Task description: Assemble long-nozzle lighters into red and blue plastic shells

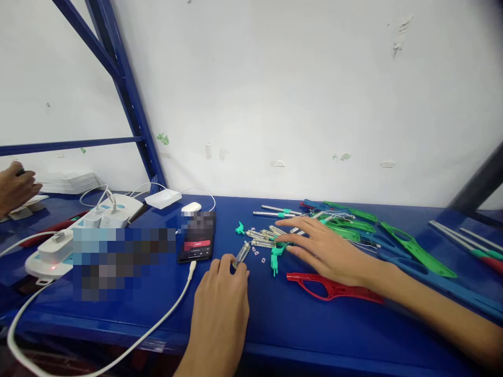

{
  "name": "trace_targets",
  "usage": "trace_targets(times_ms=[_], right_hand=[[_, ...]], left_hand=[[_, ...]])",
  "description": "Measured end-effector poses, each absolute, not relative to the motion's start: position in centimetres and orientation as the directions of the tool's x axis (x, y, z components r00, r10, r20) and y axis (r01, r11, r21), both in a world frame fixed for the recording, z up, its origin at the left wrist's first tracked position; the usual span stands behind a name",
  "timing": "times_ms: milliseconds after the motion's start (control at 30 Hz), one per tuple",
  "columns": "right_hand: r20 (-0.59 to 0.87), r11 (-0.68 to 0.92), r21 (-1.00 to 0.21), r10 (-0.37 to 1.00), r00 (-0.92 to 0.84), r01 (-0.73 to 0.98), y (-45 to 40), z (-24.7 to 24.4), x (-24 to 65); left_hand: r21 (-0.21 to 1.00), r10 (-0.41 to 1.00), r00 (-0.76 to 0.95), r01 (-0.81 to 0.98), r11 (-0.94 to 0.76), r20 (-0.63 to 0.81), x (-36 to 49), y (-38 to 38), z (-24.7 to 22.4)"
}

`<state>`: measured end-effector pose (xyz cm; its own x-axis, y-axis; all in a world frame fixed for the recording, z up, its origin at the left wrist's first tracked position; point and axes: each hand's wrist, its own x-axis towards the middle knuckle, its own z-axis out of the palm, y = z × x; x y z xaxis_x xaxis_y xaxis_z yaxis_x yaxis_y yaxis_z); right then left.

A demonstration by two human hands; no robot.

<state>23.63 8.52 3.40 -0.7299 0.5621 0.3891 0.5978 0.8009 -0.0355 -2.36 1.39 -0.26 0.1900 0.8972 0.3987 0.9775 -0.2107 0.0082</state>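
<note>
1. At lower centre, the left hand [220,301] is pinching a clear capsule [242,253] by one end, presumably leaving the other free.
2. Mid-frame, loose capsules [263,243] are lying bunched, presumably for easy reach; the right hand [328,250] is extending beside them, unclenched, fingertip contact unclear.

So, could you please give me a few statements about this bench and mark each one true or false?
1. The left hand holds a clear tube. True.
2. The phone has a white cable plugged in. True.
3. The phone lies right of the clear tube. False: it lies to its left.
4. The right hand has its fingers spread. True.
5. The hands touch each other. False: they are apart, with a green part between them.
</note>
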Motion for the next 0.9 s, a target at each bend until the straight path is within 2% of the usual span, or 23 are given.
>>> trace_targets(times_ms=[167, 367, 467, 633, 733, 900], right_hand=[[0.425, 0.805, -0.046, 0.551, -0.718, 0.591, 8.4, 3.2, 23.6], [0.421, 0.812, -0.031, 0.539, -0.729, 0.582, 8.1, 3.1, 23.3], [0.419, 0.82, -0.028, 0.53, -0.738, 0.572, 7.9, 3.2, 22.9], [0.436, 0.841, -0.041, 0.502, -0.747, 0.54, 7.5, 3.3, 22.5], [0.445, 0.85, -0.046, 0.488, -0.751, 0.525, 7.3, 3.4, 22.5], [0.465, 0.833, -0.048, 0.507, -0.726, 0.552, 7.1, 3.4, 22.0]], left_hand=[[-0.039, 0.945, 0.087, 0.996, -0.079, 0.314, -2.5, 0.4, 0.9], [0.029, 0.973, 0.059, 0.997, -0.067, 0.223, -2.2, 0.9, 1.2], [0.171, 0.973, 0.037, 0.982, -0.078, 0.229, -2.4, 1.0, 1.3], [0.539, 0.953, 0.095, 0.806, -0.243, 0.288, -2.3, 0.4, 1.6], [0.614, 0.946, 0.135, 0.732, -0.297, 0.296, -2.0, 0.1, 1.8], [0.713, 0.954, 0.143, 0.637, -0.293, 0.264, -1.8, 0.6, 2.0]])
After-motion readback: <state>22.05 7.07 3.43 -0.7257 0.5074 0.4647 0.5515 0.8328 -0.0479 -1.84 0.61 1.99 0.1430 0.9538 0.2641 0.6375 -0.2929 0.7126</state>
